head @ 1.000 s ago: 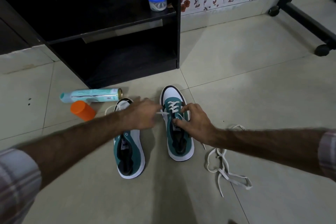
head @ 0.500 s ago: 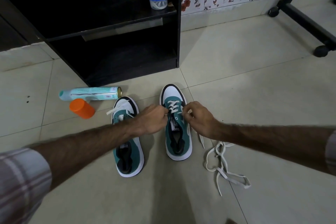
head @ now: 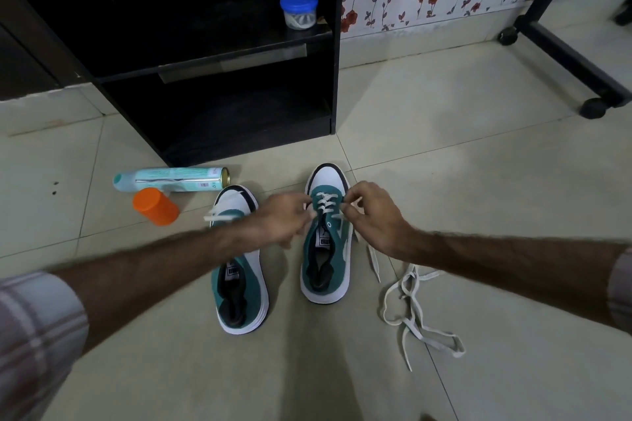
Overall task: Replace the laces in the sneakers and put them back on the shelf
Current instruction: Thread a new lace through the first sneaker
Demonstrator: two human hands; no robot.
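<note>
Head view: two teal-and-white low sneakers stand side by side on the pale tiled floor (head: 444,161) in front of the black open shelf unit (head: 212,55), toes toward it, presumably so the eyelets face the worker. The right sneaker (head: 325,249) carries a white lace (head: 323,203) threaded through its upper rows only; the left sneaker (head: 239,270) has a loose lace end across its toe. The left hand (head: 285,224) pinches one lace end beside the eyelets, and the right hand (head: 374,215) pinches the other end, which trails down onto the floor; this looks like tensioning a crossing. A spare grey-white lace (head: 415,321) lies tangled just right of the shoes. Compared with half a second ago, both hands sit slightly further apart, drawing the lace outward; shoes and spare lace are unmoved.
</note>
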